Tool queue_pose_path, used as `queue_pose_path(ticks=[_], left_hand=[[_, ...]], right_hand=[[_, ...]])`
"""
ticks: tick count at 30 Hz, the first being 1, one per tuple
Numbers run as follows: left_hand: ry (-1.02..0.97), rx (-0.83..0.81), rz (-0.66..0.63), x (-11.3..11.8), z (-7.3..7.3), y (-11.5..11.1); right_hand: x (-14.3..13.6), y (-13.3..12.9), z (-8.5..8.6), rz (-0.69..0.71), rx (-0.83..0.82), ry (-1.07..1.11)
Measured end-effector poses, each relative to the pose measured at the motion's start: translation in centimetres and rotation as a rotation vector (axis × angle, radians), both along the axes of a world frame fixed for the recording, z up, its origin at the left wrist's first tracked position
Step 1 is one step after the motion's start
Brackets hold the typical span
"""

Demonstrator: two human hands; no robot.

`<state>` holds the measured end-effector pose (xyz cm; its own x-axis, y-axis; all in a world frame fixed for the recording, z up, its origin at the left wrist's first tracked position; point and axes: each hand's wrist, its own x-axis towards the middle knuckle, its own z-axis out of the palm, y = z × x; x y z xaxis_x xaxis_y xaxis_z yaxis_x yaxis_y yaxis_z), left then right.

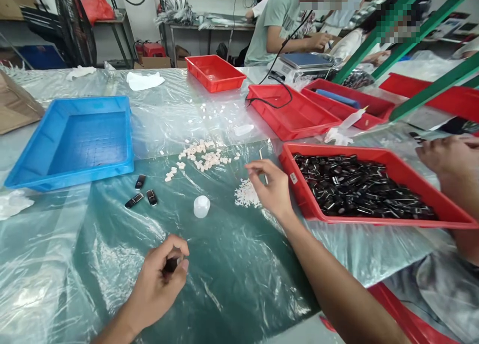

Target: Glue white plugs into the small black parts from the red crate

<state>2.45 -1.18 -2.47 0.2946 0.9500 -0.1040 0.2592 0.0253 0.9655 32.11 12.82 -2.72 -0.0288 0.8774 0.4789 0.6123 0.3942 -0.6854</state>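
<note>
Left fingers: closed round a small dark piece, shape mostly hidden.
Dark piece: probably light, stiff, slick; I'd grip its sides.
Right fingers: bent near tiny white chips on the plastic-sheeted desk; holding any, I can't tell.

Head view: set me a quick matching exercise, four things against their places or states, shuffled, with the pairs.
1. left hand
2. right hand
3. white cup-like piece
4. blue tray

A. nearest the small white pieces
B. nearest the brown cardboard
C. closed around a dark piece
D. on the green sheet, between the hands

Pairs: 1-C; 2-A; 3-D; 4-B
</note>
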Motion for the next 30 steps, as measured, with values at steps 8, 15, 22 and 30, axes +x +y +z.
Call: queue_pose_path(ticks=[8, 15, 22, 30], left_hand=[[0.000, -0.041, -0.081, -0.6, 0.1, -0.5], [-0.044, -0.042, -0.125, 0.0, 1.1, -0.5], [-0.081, 0.004, -0.108, 0.5, 0.9, -0.3], [-0.044, 0.073, -0.149, 0.5, 0.4, -0.2]], right_hand=[[2.6, 2.9, -3.6, 0.012, -0.232, -0.226], [2.0, 3.2, -4.3, 0.001, -0.253, -0.161], [-0.6, -1.0, -0.1, 0.196, -0.245, 0.111], [-6.0, -8.4, 3.0, 0.774, -0.470, 0.468]])
